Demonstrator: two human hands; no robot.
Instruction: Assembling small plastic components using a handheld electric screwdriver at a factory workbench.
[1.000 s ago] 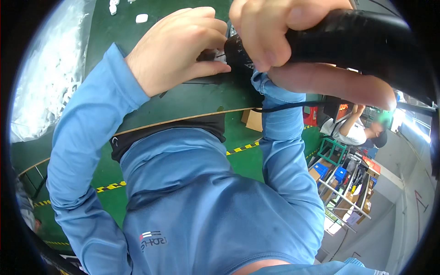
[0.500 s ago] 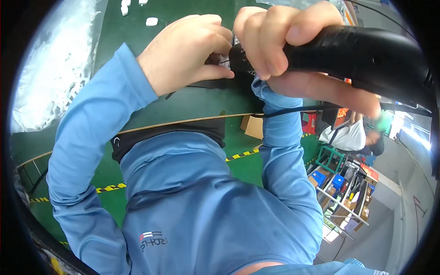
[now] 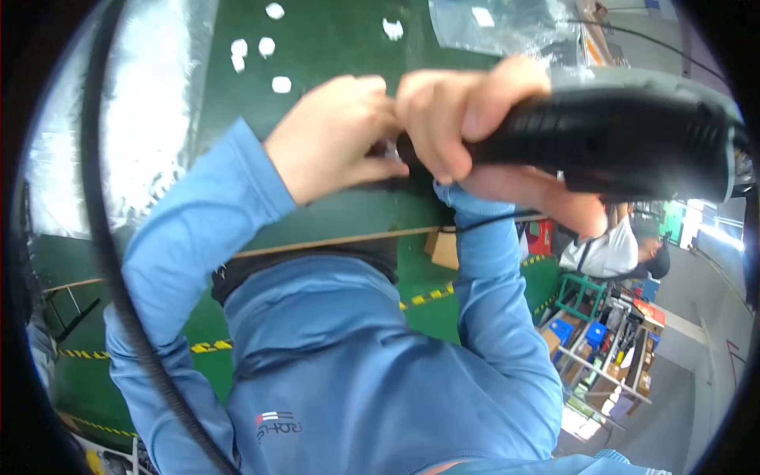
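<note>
My right hand [image 3: 463, 119] is wrapped round a thick black power screwdriver [image 3: 633, 146], its body blurred and pointing toward my left hand. Bent fingers and thumb of my left hand [image 3: 336, 138] pinch a small whitish piece [image 3: 390, 149] at the tool's front end. Most of that piece is hidden by the fingers, and the exact contact with the tip cannot be made out. Both hands are close together above the green tabletop [image 3: 332, 59]. Beyond my left hand lie several small white parts [image 3: 281, 84], with one more white part [image 3: 393, 29] farther right.
A large clear plastic bag [image 3: 119, 150] of white pieces lies at the left, and another clear bag [image 3: 463, 28] at the far side. A black cable [image 3: 99, 198] crosses the left of the view. Behind at right are a seated person [image 3: 606, 249] and a loaded shelf [image 3: 602, 356].
The view has shifted, so hands and table sit lower and more white parts show. The black cable now crosses at left. Both hands keep their grips; the screwdriver is more blurred.
</note>
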